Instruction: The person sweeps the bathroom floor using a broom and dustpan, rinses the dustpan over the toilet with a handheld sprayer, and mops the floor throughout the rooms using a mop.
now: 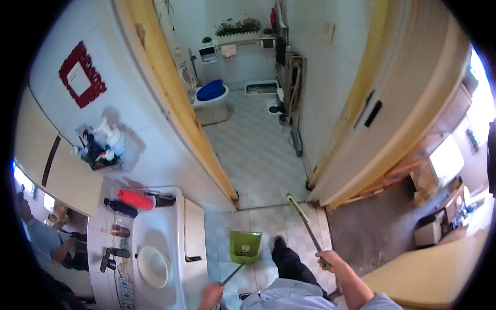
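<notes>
My left hand (211,295) is closed around the thin handle of a green dustpan (245,244), which is low over the tiled floor by the washbasin cabinet. My right hand (332,261) grips the green end of a long-handled broom (296,207). The broom's narrow, pale green head is near the bathroom threshold, ahead and to the right of the dustpan, not touching it. My dark trouser leg and shoe (279,243) are between the two tools. Whether the broom head touches the floor I cannot tell.
On the left is a washbasin (178,232) holding a white bowl (154,266), with red and dark bottles at its far end. Through the wooden doorframe (170,106) stands a toilet (213,112) with a blue basin (211,90) on it. A door (382,124) stands at right.
</notes>
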